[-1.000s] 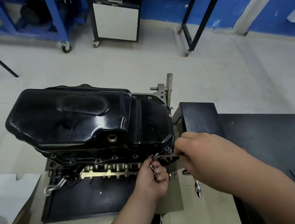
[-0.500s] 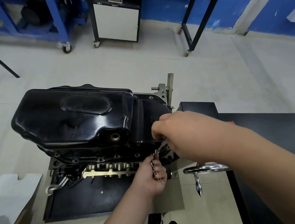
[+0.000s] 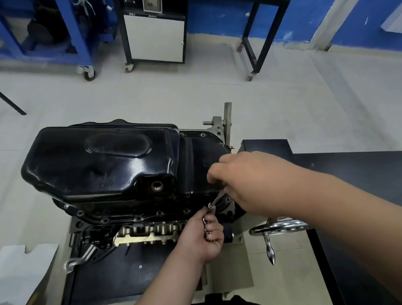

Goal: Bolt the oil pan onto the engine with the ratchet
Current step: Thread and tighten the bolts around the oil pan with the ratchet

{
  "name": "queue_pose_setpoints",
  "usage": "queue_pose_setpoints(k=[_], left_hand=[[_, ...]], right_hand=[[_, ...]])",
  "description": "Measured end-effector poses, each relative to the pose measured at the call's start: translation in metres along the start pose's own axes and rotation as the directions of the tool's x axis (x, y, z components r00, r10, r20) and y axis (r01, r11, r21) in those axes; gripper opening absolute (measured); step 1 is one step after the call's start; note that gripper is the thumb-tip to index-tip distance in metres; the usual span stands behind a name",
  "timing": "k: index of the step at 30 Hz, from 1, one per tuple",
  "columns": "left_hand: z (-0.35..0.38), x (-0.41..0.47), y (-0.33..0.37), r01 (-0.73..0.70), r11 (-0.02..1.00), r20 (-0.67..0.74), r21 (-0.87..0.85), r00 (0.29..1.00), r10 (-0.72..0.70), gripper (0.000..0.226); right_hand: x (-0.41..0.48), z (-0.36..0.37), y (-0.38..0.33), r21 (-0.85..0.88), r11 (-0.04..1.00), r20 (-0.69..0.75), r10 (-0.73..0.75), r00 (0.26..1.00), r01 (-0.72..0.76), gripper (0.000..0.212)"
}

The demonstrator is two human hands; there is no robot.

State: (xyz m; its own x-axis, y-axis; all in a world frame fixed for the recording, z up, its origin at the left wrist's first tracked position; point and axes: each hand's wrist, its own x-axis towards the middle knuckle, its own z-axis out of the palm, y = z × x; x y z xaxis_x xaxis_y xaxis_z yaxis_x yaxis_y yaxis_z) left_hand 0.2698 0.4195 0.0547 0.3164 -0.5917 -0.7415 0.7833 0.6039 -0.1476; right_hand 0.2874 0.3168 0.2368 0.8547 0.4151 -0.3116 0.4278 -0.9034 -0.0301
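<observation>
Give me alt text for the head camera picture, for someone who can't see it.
Two bare hands hold a ratchet at the near right edge of a black oil pan sitting on an engine: the right hand grips the handle, the left hand pinches the tip. A chrome handwheel sits to the right.

Shot from a single wide-angle camera worn on the head, facing forward and steeply down, close above the oil pan (image 3: 101, 163), taking in floor (image 3: 212, 88) and blue wall (image 3: 219, 17) farther off.
</observation>
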Motion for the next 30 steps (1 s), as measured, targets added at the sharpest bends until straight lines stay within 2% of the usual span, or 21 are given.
queue_pose_setpoints(k=[2, 4, 6, 9, 11, 12, 14, 17, 20, 21, 23, 25, 26, 28, 30], left_hand=[[0.0, 0.001, 0.0, 0.002, 1.0, 0.0, -0.001, 1.0, -0.002, 0.038], [-0.002, 0.001, 0.001, 0.005, 1.0, 0.0, 0.009, 1.0, -0.005, 0.047], [-0.001, 0.001, 0.002, 0.006, 1.0, -0.003, 0.028, 1.0, -0.006, 0.05], [0.002, 0.001, 0.003, -0.001, 0.999, -0.02, 0.04, 1.0, 0.002, 0.044], [0.003, 0.001, 0.001, -0.03, 0.997, -0.034, 0.064, 0.999, 0.032, 0.043], [0.003, 0.001, 0.001, -0.058, 0.992, -0.051, 0.113, 0.997, 0.064, 0.042], [0.0, -0.002, 0.0, -0.15, 0.935, -0.109, 0.323, 0.975, 0.194, 0.035], [-0.008, -0.015, 0.002, -0.242, 0.727, -0.143, 0.642, 0.894, 0.424, 0.029], [-0.011, -0.033, 0.006, -0.315, 0.506, -0.048, 0.803, 0.812, 0.582, 0.033], [-0.011, -0.039, 0.006, -0.328, 0.389, 0.004, 0.861, 0.768, 0.64, 0.035], [-0.01, -0.054, 0.006, -0.341, 0.055, 0.195, 0.938, 0.654, 0.731, 0.037], [-0.005, -0.07, 0.005, -0.403, -0.275, 0.468, 0.873, 0.532, 0.706, 0.029], [0.0, -0.078, 0.005, -0.446, -0.396, 0.585, 0.803, 0.464, 0.665, 0.024], [0.01, -0.089, 0.008, -0.467, -0.576, 0.739, 0.671, 0.359, 0.57, 0.016], [0.021, -0.093, 0.011, -0.407, -0.689, 0.799, 0.6, 0.353, 0.487, 0.019]], right_hand=[[0.003, 0.004, -0.004, -0.094, 0.995, -0.064, 0.022, 0.998, -0.028, 0.022], [0.005, 0.008, -0.009, -0.138, 0.988, -0.091, 0.056, 0.994, -0.068, 0.023], [0.005, 0.006, -0.012, -0.102, 0.992, -0.069, 0.063, 0.996, -0.07, 0.024], [0.003, 0.0, -0.01, -0.018, 1.0, -0.015, -0.007, 1.0, 0.007, 0.033], [0.003, -0.002, -0.01, -0.058, 0.998, -0.036, -0.031, 0.999, 0.029, 0.033], [0.002, -0.002, -0.011, -0.077, 0.997, -0.056, -0.017, 0.998, 0.013, 0.03], [0.001, 0.002, -0.013, -0.058, 0.996, -0.098, 0.065, 0.993, -0.071, 0.026], [-0.001, 0.006, -0.014, -0.029, 0.985, -0.128, 0.168, 0.978, -0.173, 0.022], [-0.001, 0.005, -0.014, -0.009, 0.977, -0.122, 0.212, 0.97, -0.214, 0.017], [-0.001, 0.004, -0.016, 0.007, 0.976, -0.121, 0.218, 0.968, -0.219, 0.018], [-0.001, 0.004, -0.018, 0.061, 0.974, -0.105, 0.223, 0.969, -0.217, 0.021], [-0.002, -0.001, -0.02, 0.147, 0.966, -0.035, 0.222, 0.974, -0.215, 0.023], [-0.002, -0.005, -0.02, 0.2, 0.955, 0.028, 0.218, 0.975, -0.22, 0.024], [-0.001, -0.013, -0.019, 0.286, 0.932, 0.129, 0.192, 0.973, -0.222, 0.022], [0.0, -0.018, -0.015, 0.312, 0.923, 0.163, 0.182, 0.97, -0.225, 0.01]])
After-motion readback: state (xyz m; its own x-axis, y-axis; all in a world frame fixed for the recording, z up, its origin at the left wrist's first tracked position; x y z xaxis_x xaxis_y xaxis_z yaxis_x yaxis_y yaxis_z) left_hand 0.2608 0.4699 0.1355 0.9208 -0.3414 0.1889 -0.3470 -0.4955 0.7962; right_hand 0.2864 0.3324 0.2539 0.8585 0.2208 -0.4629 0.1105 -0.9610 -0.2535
